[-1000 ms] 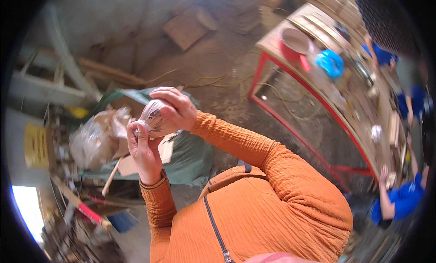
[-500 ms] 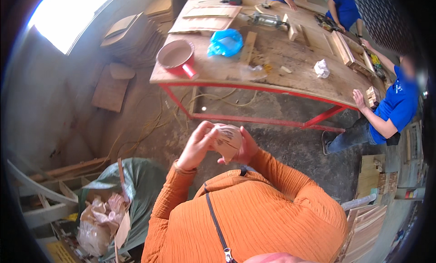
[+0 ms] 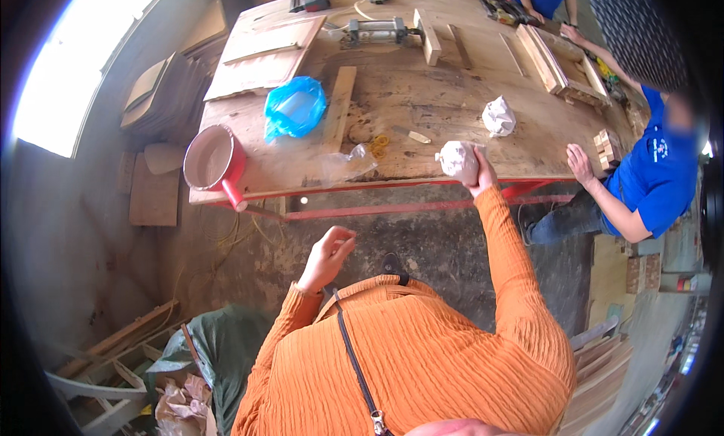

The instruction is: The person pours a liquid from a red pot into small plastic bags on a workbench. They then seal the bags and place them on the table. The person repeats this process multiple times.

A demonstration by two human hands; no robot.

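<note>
At the far left of your bench (image 3: pixel 392 127) a red pan (image 3: pixel 213 161) sits on the corner, its handle sticking out over the edge toward you. Just right of it lies a blue plastic bag (image 3: pixel 295 107), resting partly on a flat plywood sheet (image 3: pixel 264 55). A crumpled clear plastic wrap (image 3: pixel 347 165) lies near the front edge, with a small coil of yellow cord (image 3: pixel 379 143) just beyond it.

Your left hand (image 3: pixel 327 257) hangs below the bench edge, in front of your chest, holding nothing; its fingers are loosely curled and partly apart.

Further right, your right hand (image 3: pixel 477 174) is stretched out to the front edge of the bench and is closed around a whitish rounded lump (image 3: pixel 458 159), gripping it from below and behind. The lump sits right over the bench's front edge; whether it touches the wood you cannot tell from here. Your two hands are well apart.

Beyond it, a second white crumpled lump (image 3: pixel 498 116) rests on the bench top. At the right end, another person in a blue shirt (image 3: pixel 654 176) rests a hand (image 3: pixel 579 163) on the bench, near a stack of small wooden blocks (image 3: pixel 605 144).
</note>
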